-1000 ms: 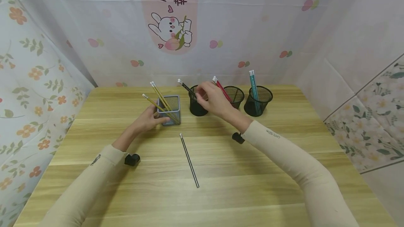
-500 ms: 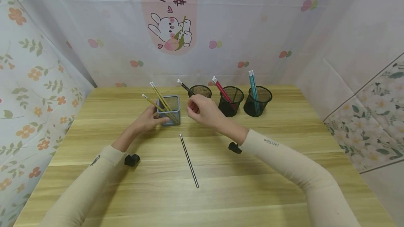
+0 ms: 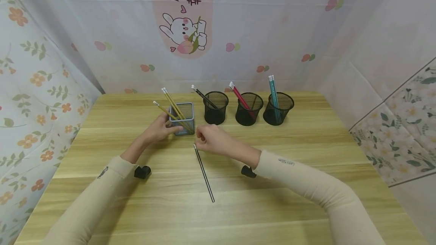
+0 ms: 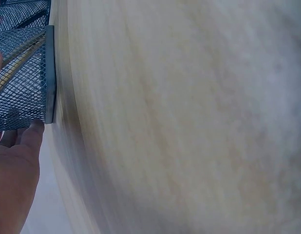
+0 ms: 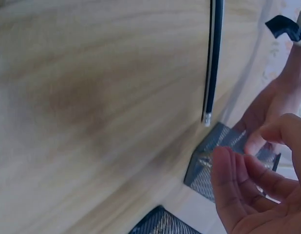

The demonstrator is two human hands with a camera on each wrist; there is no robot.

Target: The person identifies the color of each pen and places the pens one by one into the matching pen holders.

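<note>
My left hand (image 3: 160,128) holds a square grey mesh pencil cup (image 3: 193,112), its thumb on the front wall and its fingers at the left side. Several yellow pencils (image 3: 172,102) lean left inside the cup. In the left wrist view the fingertips touch the bottom edge of the mesh cup (image 4: 31,109). My right hand (image 3: 214,139) is over the table with its fingers loosely bent and nothing between them. It hovers by the white eraser end of a black striped pencil (image 3: 205,175) lying on the wood. The right wrist view shows thumb and fingers (image 5: 223,180) apart.
Behind the hands stand three round black mesh cups: one with black pencils (image 3: 205,96), one with red pencils (image 3: 240,95), one with teal pencils (image 3: 273,92). A black wrist piece (image 3: 142,172) shows beside each sleeve. A printed curtain (image 3: 238,22) hangs behind the table.
My right hand has left the black pencils in the round cup and come down and left to the eraser end of the loose pencil. My left hand has stayed on the grey cup.
</note>
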